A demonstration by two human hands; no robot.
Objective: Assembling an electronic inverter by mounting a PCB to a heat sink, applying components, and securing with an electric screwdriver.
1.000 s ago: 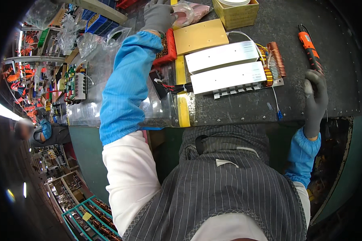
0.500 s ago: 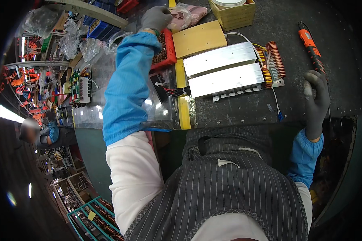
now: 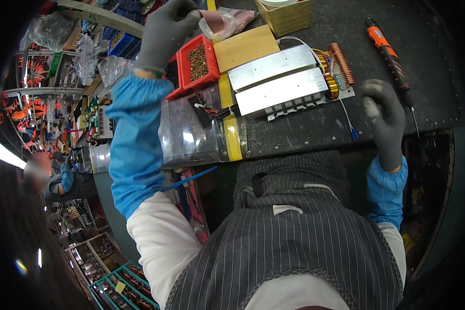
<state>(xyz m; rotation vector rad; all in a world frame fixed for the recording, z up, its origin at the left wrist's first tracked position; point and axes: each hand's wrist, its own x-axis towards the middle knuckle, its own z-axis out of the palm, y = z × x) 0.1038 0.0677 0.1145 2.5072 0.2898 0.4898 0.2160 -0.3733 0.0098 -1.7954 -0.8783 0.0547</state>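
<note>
My left hand [image 3: 168,33], in a grey glove, reaches to the far left with its fingers pinched at the edge of a pink sheet [image 3: 216,22]. The sheet sticks out of a clear plastic bag [image 3: 238,19] with more pink material inside. My gloved right hand [image 3: 386,116] hovers near the bench's front edge, fingers loosely curled, thumb apart, holding nothing. Between the hands lies an assembly with two silver metal plates [image 3: 281,91], copper coils [image 3: 341,63] and loose wires. An orange and black electric screwdriver [image 3: 390,57] lies beyond my right hand.
A red bin [image 3: 197,61] of small brass-coloured parts stands below my left hand. Next to it lies a tan board [image 3: 247,49]. A yellowish wooden box [image 3: 285,16] is at the back. Yellow tape [image 3: 232,137] crosses the bench [image 3: 305,132]. Another person works far left.
My left hand has moved left and nearer from the bag, and the pink sheet now pokes out toward its fingers. My right hand stays curled near the bench edge. The view has shifted slightly.
</note>
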